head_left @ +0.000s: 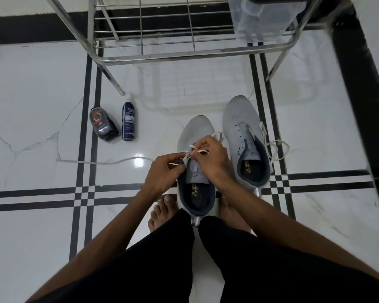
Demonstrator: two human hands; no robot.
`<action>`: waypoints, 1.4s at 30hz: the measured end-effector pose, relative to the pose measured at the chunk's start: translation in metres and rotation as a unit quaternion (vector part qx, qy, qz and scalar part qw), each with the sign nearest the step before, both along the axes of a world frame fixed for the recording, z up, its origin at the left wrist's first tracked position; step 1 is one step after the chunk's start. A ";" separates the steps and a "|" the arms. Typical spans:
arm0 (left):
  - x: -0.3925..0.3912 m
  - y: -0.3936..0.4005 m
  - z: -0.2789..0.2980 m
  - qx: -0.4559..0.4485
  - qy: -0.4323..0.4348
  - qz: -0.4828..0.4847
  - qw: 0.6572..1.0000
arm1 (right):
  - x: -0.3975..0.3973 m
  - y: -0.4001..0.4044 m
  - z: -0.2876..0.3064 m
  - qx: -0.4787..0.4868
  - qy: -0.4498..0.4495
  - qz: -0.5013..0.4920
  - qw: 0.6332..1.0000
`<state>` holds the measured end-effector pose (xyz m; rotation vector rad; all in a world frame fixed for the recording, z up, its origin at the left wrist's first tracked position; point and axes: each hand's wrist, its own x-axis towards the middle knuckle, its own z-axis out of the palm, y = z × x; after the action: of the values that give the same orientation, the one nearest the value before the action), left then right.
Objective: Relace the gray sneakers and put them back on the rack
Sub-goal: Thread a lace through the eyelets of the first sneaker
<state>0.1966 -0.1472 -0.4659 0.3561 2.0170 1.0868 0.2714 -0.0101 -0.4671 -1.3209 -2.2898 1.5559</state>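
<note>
Head view shows both hands, left hand (162, 171) and right hand (212, 158), pinching the white lace (187, 154) over the lower-centre gray sneaker (195, 132), toe pointing toward the rack (184, 55) above.

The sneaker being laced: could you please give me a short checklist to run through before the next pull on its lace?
1. Left hand pinches the white lace: ok.
2. Right hand grips the lace too: ok.
3. Near sneaker sits flat on the floor, toe toward the rack: ok.
4. Long free end trailing left over the floor, unsnagged: ok.
5. Eyelets under the hands correctly threaded: cannot tell, hidden.
6. Second sneaker laced: not ok, its lace lies loose beside it.
</note>
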 end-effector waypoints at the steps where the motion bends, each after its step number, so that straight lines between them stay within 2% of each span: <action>1: 0.000 0.000 -0.002 -0.002 0.011 -0.002 1.000 | -0.001 -0.003 -0.003 -0.007 -0.001 -0.019 1.000; 7: 0.002 0.003 -0.003 -0.014 0.054 0.010 0.998 | -0.004 -0.010 -0.010 -0.039 0.005 -0.134 0.990; 15: 0.005 0.005 -0.006 -0.020 0.053 0.031 0.998 | -0.006 -0.026 -0.015 -0.078 0.022 -0.196 0.977; 23: 0.011 0.008 -0.011 0.004 0.010 0.051 0.999 | -0.003 -0.026 -0.008 -0.024 -0.013 -0.151 0.988; 26: 0.011 0.009 -0.018 0.017 -0.024 0.095 0.995 | -0.001 -0.025 -0.009 -0.013 -0.024 -0.169 0.985; 34: 0.017 0.006 -0.022 0.038 -0.025 0.114 0.993 | 0.002 -0.027 -0.010 -0.036 -0.040 -0.221 0.974; 39: 0.024 0.007 -0.009 0.043 -0.007 0.056 0.997 | 0.003 -0.027 -0.011 -0.075 -0.041 -0.261 0.962; 42: 0.021 0.008 -0.005 0.009 0.049 0.009 0.999 | 0.004 -0.027 -0.012 -0.088 -0.031 -0.275 0.957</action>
<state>0.2173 -0.1396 -0.4706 0.4077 2.1005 1.1197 0.2753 -0.0366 -0.4788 -1.8648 -1.6184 1.5457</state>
